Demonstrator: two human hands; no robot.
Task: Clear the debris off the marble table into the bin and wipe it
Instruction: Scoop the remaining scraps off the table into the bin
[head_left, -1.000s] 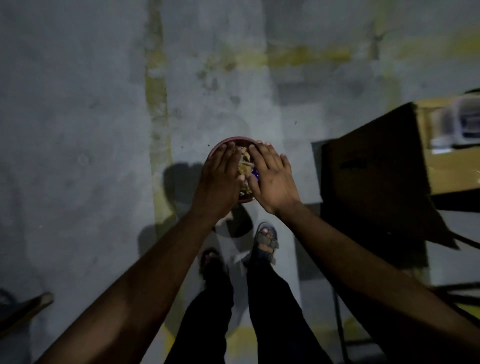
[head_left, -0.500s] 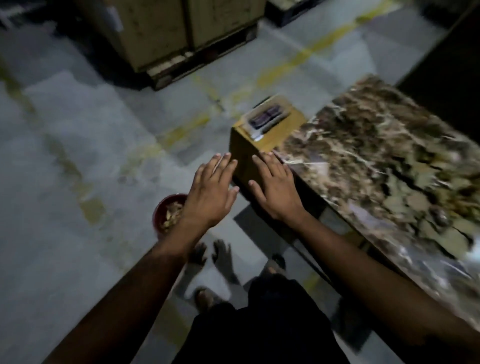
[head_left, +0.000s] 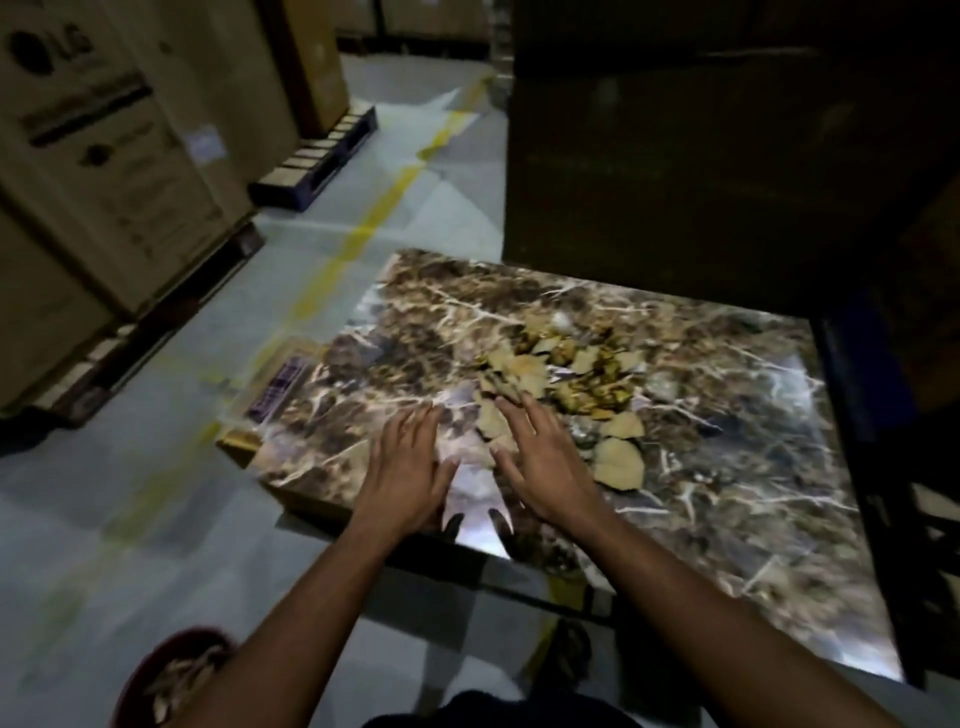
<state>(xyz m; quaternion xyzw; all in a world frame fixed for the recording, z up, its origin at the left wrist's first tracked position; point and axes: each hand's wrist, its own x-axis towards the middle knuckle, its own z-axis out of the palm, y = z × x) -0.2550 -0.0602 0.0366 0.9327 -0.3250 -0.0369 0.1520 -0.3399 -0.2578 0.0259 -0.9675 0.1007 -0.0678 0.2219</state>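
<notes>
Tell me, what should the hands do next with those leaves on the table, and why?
Probably slide both open hands forward and cup them around the pile of dry leaves. The left hand and right hand hold nothing, the right fingers just reach the nearest scraps, and plenty of leaves still lie on the marble table. The red bin, already part full, waits on the floor to the left.

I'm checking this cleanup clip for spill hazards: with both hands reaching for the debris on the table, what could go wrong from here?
1. The debris is loose, flat pieces; the open left hand and right hand may drop some on the way.
2. The bin stands on the floor, low to the left and away from the table, so scraps could land on the floor during the carry.
3. The bin already holds debris; more may spill over.
</notes>
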